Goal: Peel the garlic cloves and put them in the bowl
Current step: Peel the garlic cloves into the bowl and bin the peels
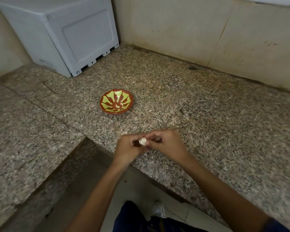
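A small white piece of garlic sits between both hands above the front edge of the granite counter. My left hand grips it from the left with curled fingers. From the right, my right hand pinches it at the fingertips. Farther back on the counter stands a red-brown bowl with a yellow-green pattern, and a couple of pale peeled cloves lie in its middle.
The speckled granite counter wraps round an inner corner, with a lower section to the left. A large grey plastic box stands at the back left against the wall. Below the counter edge are my legs and a white shoe.
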